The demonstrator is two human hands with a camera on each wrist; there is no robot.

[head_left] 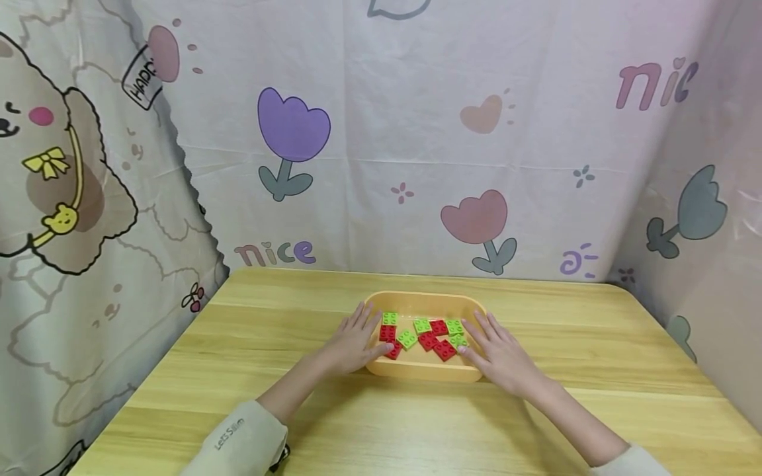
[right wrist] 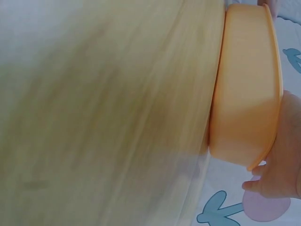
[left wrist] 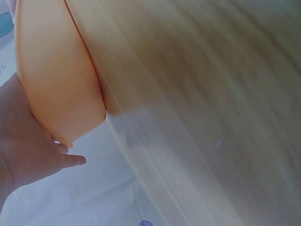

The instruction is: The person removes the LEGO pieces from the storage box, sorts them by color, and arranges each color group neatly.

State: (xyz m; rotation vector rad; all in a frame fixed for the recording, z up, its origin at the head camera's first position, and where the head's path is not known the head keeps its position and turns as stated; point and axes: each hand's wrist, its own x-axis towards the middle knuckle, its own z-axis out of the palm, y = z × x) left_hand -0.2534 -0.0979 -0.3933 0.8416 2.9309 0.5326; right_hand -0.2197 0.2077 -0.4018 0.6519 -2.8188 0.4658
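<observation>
A shallow orange plastic tray (head_left: 424, 373) stands on the wooden table with several red and green toy building bricks lying loose in it. Over its left end rests my left hand (head_left: 348, 345), fingers spread and straight across the rim, thumb toward the bricks. My right hand (head_left: 506, 354) lies the same way over the right end, its thumb near a green brick (head_left: 458, 341). A red brick (head_left: 444, 350) lies close by. In both wrist views each hand touches the tray's rim from outside, and the bricks are hidden behind the tray wall (left wrist: 61, 70).
The light wooden table (head_left: 268, 317) extends around the tray on all sides. Behind it hangs a printed cloth (head_left: 381, 132) with tulips and lettering. Another patterned cloth (head_left: 89, 297) hangs along the left side.
</observation>
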